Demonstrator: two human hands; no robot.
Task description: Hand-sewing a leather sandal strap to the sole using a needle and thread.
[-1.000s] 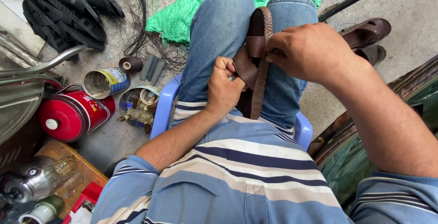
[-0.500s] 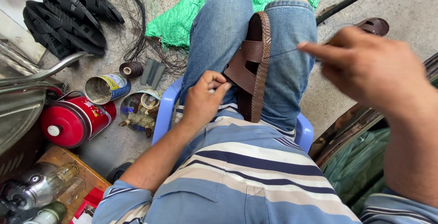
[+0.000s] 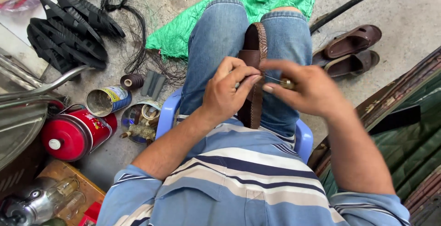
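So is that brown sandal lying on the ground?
No, the brown sandal is clamped between the person's knees, above the blue stool.

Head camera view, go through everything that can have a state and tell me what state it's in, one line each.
Left hand: pinching at the sandal's strap.
Right hand: gripping a thin metal awl.
Brown sandal: clamped on edge between the knees.
Pair of brown sandals: lying on the concrete, untouched.
Tin can: on its side, open.
Red canister: lying on its side.
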